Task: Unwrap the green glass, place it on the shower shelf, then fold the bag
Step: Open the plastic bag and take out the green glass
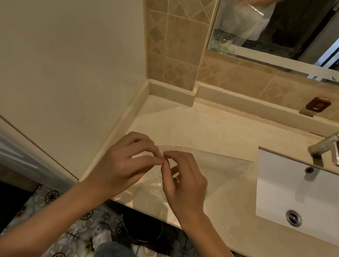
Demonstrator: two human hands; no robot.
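Observation:
A clear plastic bag [222, 180] hangs in front of me over the beige countertop [209, 123], left of the sink. My left hand [123, 165] and my right hand [184, 183] meet at the bag's upper left corner, and both pinch its edge between thumb and fingertips. The bag looks empty and see-through, and it drapes down past the counter's front edge. The green glass is nowhere in sight, and neither is the shower shelf. The mirror [300, 27] reflects the bag held up in the hands.
A white sink basin [318, 201] with a metal tap [333, 146] sits at the right. A plain wall closes the counter's left side, a tiled wall its back. Below the counter edge stands a dark round bin [141, 226] on patterned floor tiles.

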